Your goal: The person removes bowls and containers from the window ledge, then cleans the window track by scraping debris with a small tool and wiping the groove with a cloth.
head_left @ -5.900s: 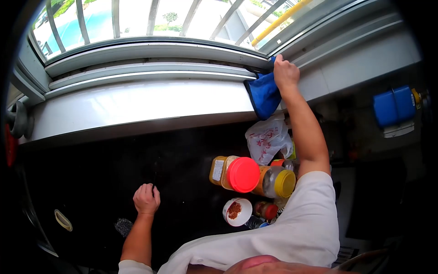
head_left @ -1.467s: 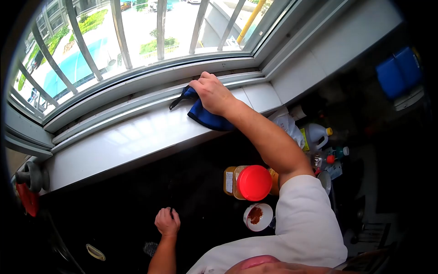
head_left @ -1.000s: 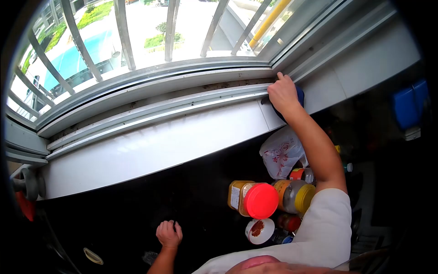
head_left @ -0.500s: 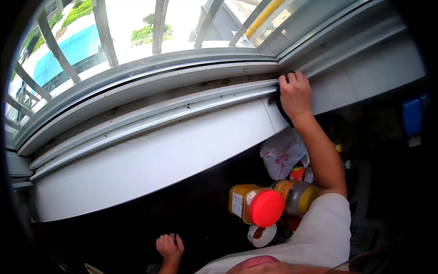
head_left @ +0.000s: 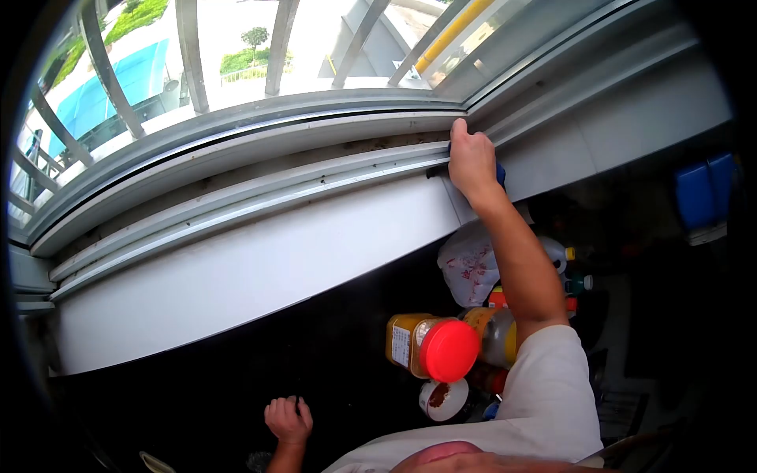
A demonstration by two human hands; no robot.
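Observation:
My right hand (head_left: 473, 165) presses a blue cloth (head_left: 501, 175) into the corner where the window track (head_left: 315, 180) meets the side frame. Most of the cloth is hidden under the hand, with a dark strip showing to its left. Dark specks dot the track and the groove behind it. Below the track lies the white sill (head_left: 260, 272). My left hand (head_left: 289, 419) is closed low over the black surface, around a small dark thing I cannot make out.
Under my right arm stand a red-lidded jar (head_left: 449, 350), a yellow-lidded jar (head_left: 495, 335), a white bowl with red contents (head_left: 443, 400) and a plastic bag (head_left: 469, 264). Metal bars (head_left: 189, 55) cross the window. A blue object (head_left: 706, 193) is at the far right.
Since 1.5 s ago, my right hand has moved with the cloth from mid-sill rightward into the track's corner. The view has shifted, and my left hand remains low over the black surface.

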